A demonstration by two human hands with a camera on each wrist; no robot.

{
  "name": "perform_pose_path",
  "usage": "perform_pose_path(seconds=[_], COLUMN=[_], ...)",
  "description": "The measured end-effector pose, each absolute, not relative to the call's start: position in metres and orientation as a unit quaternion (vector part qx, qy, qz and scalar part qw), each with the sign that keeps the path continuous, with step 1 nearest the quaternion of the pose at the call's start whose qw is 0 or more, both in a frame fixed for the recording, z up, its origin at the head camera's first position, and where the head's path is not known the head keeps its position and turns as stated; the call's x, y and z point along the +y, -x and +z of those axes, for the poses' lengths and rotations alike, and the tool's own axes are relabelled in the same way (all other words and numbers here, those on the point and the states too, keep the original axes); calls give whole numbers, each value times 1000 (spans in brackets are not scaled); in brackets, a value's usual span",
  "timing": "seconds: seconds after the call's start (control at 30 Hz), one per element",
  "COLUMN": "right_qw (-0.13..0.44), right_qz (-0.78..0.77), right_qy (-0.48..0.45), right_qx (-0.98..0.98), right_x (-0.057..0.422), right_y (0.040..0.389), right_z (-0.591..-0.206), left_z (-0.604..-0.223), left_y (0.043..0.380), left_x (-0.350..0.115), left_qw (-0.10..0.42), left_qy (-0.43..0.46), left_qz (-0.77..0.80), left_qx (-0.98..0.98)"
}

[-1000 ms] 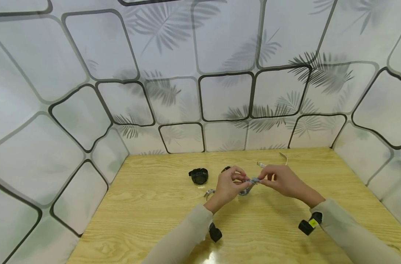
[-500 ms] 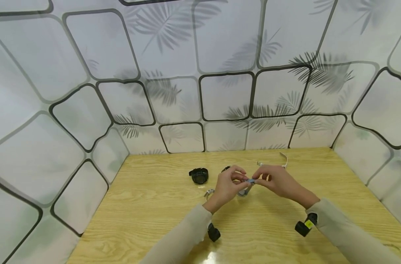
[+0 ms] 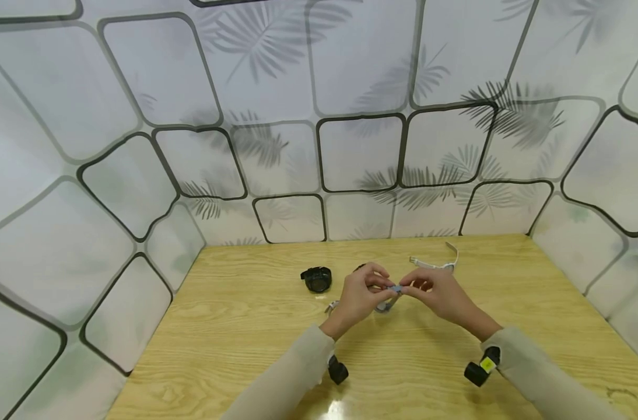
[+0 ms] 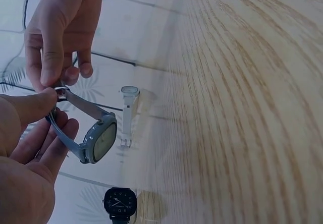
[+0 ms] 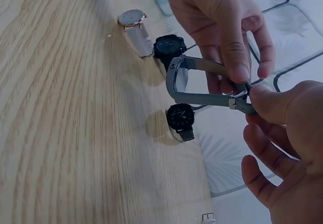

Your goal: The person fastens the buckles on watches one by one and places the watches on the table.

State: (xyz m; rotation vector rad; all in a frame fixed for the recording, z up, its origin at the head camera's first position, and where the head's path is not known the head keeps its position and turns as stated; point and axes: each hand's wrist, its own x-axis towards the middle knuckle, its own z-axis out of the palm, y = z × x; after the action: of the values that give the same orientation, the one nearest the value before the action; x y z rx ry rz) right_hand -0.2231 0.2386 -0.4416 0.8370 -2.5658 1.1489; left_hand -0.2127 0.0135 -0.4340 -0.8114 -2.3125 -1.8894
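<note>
watch (image 4: 102, 140), blue-grey and softly square

Pale walls (image 3: 67, 251) with rounded squares (image 3: 360, 154) and grey fronds (image 3: 262, 39) around a yellowish wood-grain table (image 3: 230, 332), bright glare (image 3: 333, 410) on its near part.

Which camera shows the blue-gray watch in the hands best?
The left wrist view: the blue-gray watch is big there, and its dial and strap both show. The right wrist view shows it from the side, the dial hard to see. The head view shows it small and partly hidden.
</note>
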Motion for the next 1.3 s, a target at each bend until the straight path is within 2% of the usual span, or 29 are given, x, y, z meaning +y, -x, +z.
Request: perform_pose_path(seconds=[0.3,0.73,0.97,1.3], right_qw=[144,155,136,202], right_qz=[365,386,420,334], right_qy=[-309,-316,-288,-371], right_qx=[-866,-852,-850,-843], right_x=[236,237,240,232], right_y=[223,221,218,222], right_z=[-444,-447,-449,-448], left_z=[-456,-459,-457,-457], left_y=[229,229,228,229], left_x=[13,8,7,9], left_qw=[12,53,41,27], left_qy=[270,300,301,304], left_qz=[-591,-508,-519,-511], left_qx=[-760,-806,-799,-804])
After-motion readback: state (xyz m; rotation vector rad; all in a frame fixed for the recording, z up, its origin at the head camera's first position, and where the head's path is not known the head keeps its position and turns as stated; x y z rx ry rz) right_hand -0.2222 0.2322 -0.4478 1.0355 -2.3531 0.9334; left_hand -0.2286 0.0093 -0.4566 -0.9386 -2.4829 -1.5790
